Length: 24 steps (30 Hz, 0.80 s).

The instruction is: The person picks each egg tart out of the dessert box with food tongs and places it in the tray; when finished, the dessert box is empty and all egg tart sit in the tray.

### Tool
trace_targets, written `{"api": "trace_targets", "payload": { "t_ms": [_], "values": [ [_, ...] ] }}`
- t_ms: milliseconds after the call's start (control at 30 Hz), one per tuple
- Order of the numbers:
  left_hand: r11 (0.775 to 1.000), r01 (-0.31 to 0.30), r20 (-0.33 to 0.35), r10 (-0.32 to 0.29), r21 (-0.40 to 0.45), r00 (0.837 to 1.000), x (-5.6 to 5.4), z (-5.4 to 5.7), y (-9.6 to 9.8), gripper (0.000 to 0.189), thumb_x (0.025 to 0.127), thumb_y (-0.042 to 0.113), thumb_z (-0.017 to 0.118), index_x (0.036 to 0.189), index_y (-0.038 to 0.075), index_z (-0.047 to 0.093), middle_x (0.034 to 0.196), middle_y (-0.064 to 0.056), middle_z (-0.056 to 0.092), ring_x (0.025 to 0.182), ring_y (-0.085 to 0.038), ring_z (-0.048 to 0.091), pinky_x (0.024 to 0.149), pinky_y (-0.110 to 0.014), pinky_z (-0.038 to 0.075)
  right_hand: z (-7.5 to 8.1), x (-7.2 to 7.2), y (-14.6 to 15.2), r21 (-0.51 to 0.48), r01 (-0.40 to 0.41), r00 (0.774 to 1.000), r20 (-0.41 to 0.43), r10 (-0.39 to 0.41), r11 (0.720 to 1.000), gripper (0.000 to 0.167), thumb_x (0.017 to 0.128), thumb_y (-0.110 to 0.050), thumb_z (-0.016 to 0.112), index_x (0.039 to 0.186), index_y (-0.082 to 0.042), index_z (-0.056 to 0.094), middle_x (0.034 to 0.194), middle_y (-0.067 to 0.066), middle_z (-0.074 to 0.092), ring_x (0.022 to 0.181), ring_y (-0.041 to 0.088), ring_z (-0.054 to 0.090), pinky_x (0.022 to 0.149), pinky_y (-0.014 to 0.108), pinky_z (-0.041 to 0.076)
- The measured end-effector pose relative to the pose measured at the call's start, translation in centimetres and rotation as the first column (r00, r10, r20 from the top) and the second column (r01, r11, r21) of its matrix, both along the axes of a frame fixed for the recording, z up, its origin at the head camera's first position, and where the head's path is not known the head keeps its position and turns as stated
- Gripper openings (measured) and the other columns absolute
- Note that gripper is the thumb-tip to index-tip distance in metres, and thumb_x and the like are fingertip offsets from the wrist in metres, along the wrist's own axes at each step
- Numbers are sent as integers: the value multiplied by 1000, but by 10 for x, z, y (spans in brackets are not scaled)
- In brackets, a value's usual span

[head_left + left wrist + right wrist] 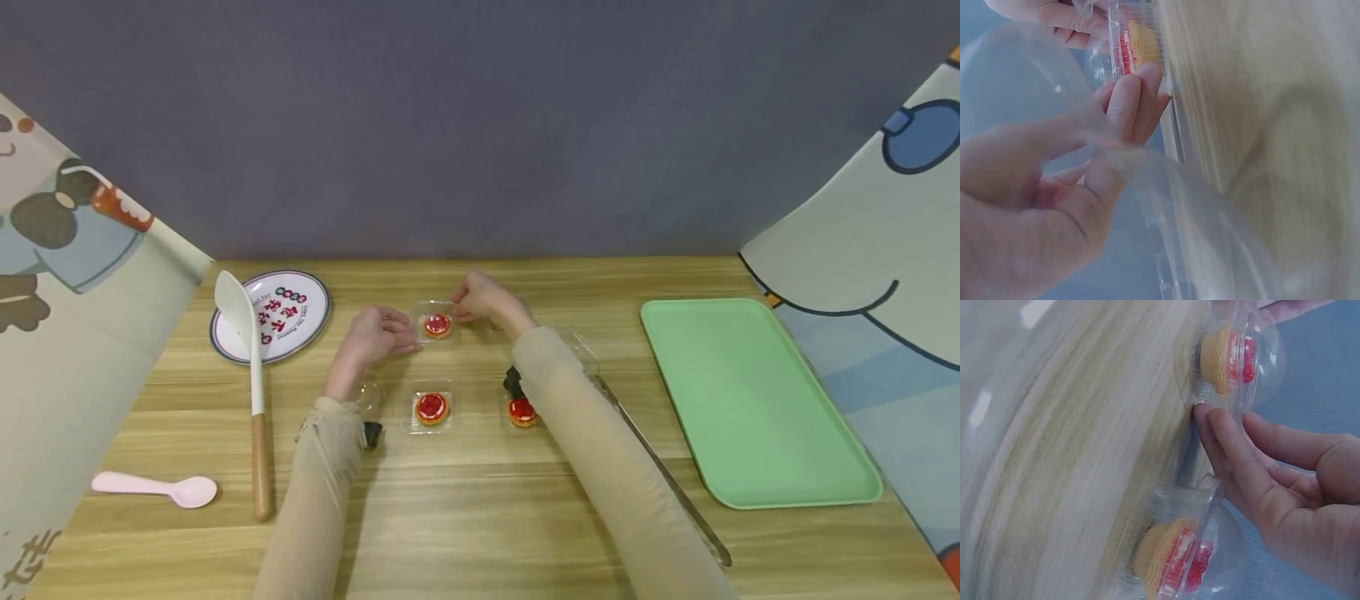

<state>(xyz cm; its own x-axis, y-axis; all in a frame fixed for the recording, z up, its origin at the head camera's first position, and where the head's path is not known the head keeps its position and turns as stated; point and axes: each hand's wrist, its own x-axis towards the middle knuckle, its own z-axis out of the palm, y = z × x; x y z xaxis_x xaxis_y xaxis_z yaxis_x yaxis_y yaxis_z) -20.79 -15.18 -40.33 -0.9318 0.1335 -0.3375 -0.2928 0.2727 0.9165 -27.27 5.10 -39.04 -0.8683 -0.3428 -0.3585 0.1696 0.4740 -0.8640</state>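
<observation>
A clear plastic box with a domed lid and a red-topped tart (437, 325) stands at the middle back, between both hands. My left hand (375, 337) pinches its left edge; in the left wrist view the fingertips (1147, 72) meet the rim and base. Opposite, my right hand (483, 300) pinches the right edge, its fingers (1229, 431) low on the box and the thumb near the lid's rim. Two more boxed tarts sit nearer: one tart (431, 408) in the middle, another tart (522, 412) partly hidden by the right sleeve.
A clear lid (581, 350) lies beside the right sleeve, near a long metal tool (667, 475). To the right is a green tray (750, 400). On the left are a plate (288, 317), a white spatula (257, 375) resting across it, and a pink spoon (157, 487).
</observation>
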Motion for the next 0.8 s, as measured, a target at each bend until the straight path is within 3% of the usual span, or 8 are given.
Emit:
{"api": "trace_targets", "payload": {
  "t_ms": [300, 667, 800],
  "values": [
    [978, 50, -109, -73, -204, 991, -1, 0, 0, 45, 97, -7, 74, 137, -17, 56, 122, -33, 71, 94, -29, 78, 82, -29, 66, 5, 1, -1, 29, 3, 1000, 11, -3, 1000, 28, 100, 15, 57, 128, 19, 60, 129, 30, 62, 108, 36, 69, 97, 36, 64],
    [994, 19, -75, -27, -104, 997, 1, -2, 1, 46, 98, -8, 72, 139, -16, 54, 122, -34, 71, 89, -24, 79, 80, -28, 66, 3, 2, -2, 79, -11, 998, -53, 16, 997, 31, 100, 15, 56, 129, 18, 63, 130, 30, 65, 100, 30, 68, 94, 37, 64],
    [1000, -7, -28, 6, -10, 1000, 2, -2, 2, 47, 99, -11, 69, 141, -17, 51, 125, -38, 68, 85, -22, 79, 83, -31, 67, 3, 5, -3, 141, -26, 993, -107, 42, 990, 30, 99, 14, 54, 128, 17, 64, 126, 29, 67, 95, 27, 66, 92, 38, 64]
  ]
}}
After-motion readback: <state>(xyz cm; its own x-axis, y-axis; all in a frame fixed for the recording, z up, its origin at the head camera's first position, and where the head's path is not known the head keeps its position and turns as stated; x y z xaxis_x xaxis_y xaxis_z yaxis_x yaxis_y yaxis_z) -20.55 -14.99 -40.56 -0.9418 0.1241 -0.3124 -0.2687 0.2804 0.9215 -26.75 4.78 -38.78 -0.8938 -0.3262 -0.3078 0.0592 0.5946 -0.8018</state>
